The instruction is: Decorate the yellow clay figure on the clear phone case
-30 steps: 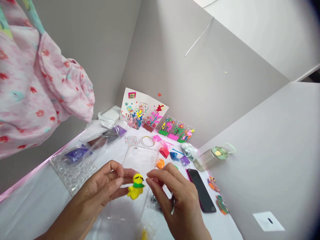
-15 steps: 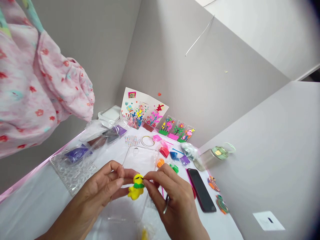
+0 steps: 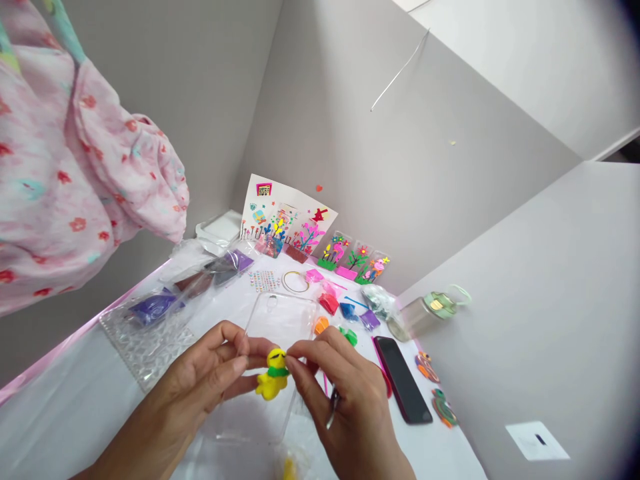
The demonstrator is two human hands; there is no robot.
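Note:
A small yellow clay figure point(image 3: 273, 385) with a green band and dark marks on its head is held between both hands. My left hand point(image 3: 205, 380) has its fingers closed on the figure's left side and back. The thumb and index finger of my right hand point(image 3: 345, 390) pinch at the right side of the figure's head; a thin metallic tool point(image 3: 333, 408) is tucked in its palm. Beneath the hands lies a clear phone case point(image 3: 283, 320), partly covered by them.
A black phone point(image 3: 403, 380) lies to the right, near a green-lidded bottle point(image 3: 430, 310). Colourful clay packets point(image 3: 329, 305) and a gold ring point(image 3: 295, 282) are further back. Decorated panels point(image 3: 334, 251) lean at the wall. Plastic bags point(image 3: 155, 308) lie left.

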